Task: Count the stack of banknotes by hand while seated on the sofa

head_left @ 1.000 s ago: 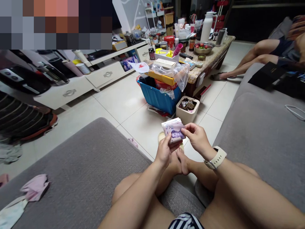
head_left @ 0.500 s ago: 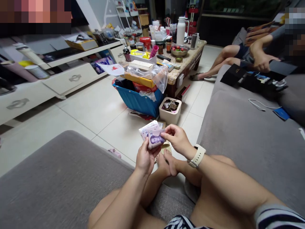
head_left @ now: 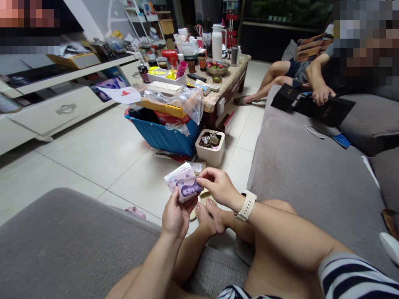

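Note:
My left hand (head_left: 176, 218) grips a fanned stack of purple 5-yuan banknotes (head_left: 182, 182) from below, with its fingers curled around the lower edge. My right hand (head_left: 216, 187) comes in from the right, with thumb and fingertips pinching the edge of the top note. A pale smartwatch (head_left: 246, 205) sits on my right wrist. Below the notes are my bare feet (head_left: 210, 218), resting on a tan slipper (head_left: 198, 203).
Ahead stand a beige box of small items (head_left: 210, 147) and a blue crate (head_left: 162, 135) beside a cluttered stone-topped table (head_left: 224, 87). A seated person's hand (head_left: 321, 95) rests on a black folder (head_left: 324, 108) on the grey sofa (head_left: 311, 174) to my right.
The view has swung left, shifting the scene rightward-to-left in frame. The notes are held slightly more fanned, and the seated person's hand has come down onto the black folder.

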Motion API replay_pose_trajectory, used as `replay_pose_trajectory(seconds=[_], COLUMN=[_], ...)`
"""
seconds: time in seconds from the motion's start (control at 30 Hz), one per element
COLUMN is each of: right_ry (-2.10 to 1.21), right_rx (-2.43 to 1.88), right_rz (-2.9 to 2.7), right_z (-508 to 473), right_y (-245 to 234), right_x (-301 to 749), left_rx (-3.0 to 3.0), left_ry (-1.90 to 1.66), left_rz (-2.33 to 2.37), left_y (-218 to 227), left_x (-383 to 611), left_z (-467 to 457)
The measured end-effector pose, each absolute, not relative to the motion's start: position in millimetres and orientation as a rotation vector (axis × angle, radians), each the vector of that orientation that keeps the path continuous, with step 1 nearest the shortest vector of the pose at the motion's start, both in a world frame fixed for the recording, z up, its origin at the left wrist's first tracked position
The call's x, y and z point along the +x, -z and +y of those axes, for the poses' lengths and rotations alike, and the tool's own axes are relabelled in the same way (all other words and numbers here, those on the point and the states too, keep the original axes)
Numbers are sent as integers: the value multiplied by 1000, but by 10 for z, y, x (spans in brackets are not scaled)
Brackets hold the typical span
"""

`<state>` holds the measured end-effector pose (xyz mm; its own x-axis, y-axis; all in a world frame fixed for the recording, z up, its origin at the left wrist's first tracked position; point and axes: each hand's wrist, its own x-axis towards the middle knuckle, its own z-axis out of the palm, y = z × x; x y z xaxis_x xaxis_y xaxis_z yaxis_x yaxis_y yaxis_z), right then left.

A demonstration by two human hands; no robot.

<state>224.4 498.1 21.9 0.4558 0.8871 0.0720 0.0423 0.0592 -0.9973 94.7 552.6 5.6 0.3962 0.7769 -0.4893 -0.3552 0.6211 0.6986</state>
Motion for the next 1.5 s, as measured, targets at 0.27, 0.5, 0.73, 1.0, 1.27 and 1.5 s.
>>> replay_pose_trajectory(seconds=[0.27,0.5,0.73,1.0,1.27,1.5], right_ry=[-785,-788,-781,-799,-865,-896], right_rx=[-1399,-1422,-1448,-1427,-1329,-1284], right_rz=[-961,-993,-1004,-988,-910,-908], right_z=[4998,4989,4983,4986,4974,4949], right_y=[-212,-224,-239,-214,-186,-220], right_x=[2247,2249,2245,2240,2237,2245], left_rx=[545,558,555,531,514,510], left_ry=[-756,-757,-763,-777,-765,-768], left_rz=[915,915,919,930,914,900], left_y=[-67,-61,-42,-54,-45,0], left_x=[953,958,956,964,960,938], left_z=[5548,5546,5549,5544,5530,5515])
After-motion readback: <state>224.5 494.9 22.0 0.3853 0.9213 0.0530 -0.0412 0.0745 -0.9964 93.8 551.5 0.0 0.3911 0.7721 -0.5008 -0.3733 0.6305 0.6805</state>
